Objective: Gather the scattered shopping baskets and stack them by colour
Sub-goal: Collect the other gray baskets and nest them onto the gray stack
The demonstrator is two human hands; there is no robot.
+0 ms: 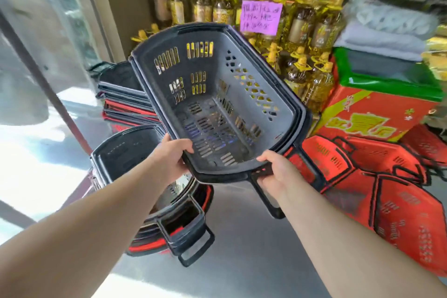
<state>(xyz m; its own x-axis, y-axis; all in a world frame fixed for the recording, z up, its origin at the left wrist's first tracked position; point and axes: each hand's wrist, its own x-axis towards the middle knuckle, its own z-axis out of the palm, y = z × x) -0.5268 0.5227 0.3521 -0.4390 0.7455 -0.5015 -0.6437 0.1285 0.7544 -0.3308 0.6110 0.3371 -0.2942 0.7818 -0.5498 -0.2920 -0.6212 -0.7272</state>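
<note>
Head view: grey basket (238, 94) above glossy floor (242, 249), oil bottles (300, 26) behind.

- Grey basket (217, 104), centre of frame: held tilted, its open side facing the camera, black handle (266, 198) hanging below.
- Left hand (169, 159): grips the near rim, thumb inside.
- Right hand (278, 172): grips the rim at the handle's base.
- Stack of dark and red baskets (125, 152), lower left; second stack (121, 101) behind it.
- Red baskets (399, 213), lower right, lying on the floor.
- Oil bottles (302, 29) with a purple handwritten note (261, 17), top centre.
- Red and green chest (375, 109), right.
</note>
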